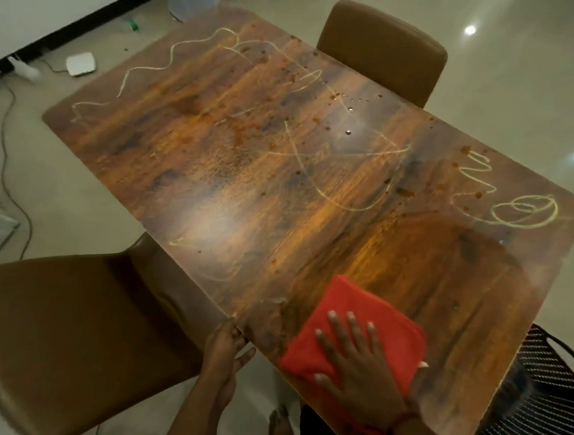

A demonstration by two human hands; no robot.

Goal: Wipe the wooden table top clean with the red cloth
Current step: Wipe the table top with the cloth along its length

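Note:
The wooden table top (pixel 241 173) fills the middle of the view, marked with yellow scribbles and reddish-brown spots. A folded red cloth (pixel 347 308) lies flat near the table's near corner. My right hand (pixel 358 359) presses down on the cloth with fingers spread. My left hand (pixel 226 352) grips the table's near left edge, fingers curled under it. The wood to the right of the cloth looks free of marks.
A brown padded chair (pixel 68 337) stands at the near left, tucked against the table. Another brown chair (pixel 382 48) is at the far right side. A black wire basket (pixel 549 385) sits at the near right. Cables and a white box (pixel 80 63) lie on the floor.

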